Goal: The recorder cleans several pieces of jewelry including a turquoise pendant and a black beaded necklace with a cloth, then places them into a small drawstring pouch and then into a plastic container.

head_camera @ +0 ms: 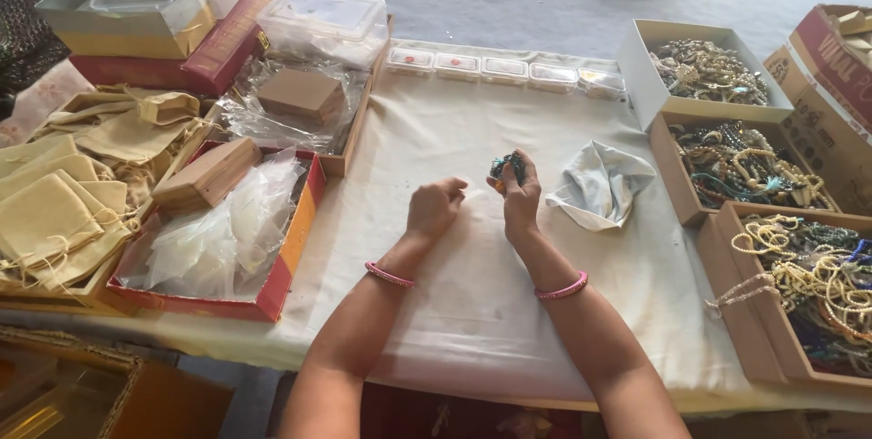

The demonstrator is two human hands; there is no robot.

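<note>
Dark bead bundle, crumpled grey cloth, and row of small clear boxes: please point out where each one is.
dark bead bundle (508, 165), head view, on the beads above the right hand's fingers.
crumpled grey cloth (601, 183), head view, on its middle fold.
row of small clear boxes (504, 69), head view, on a middle box's lid.

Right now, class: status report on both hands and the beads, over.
Right hand shut on dark bead bunch. Left hand curled, apparently empty. Crumpled cloth beside right hand.

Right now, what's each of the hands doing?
Left hand: loosely closed, nothing seen in it.
Right hand: closed on a bunch of dark green beads.
</note>
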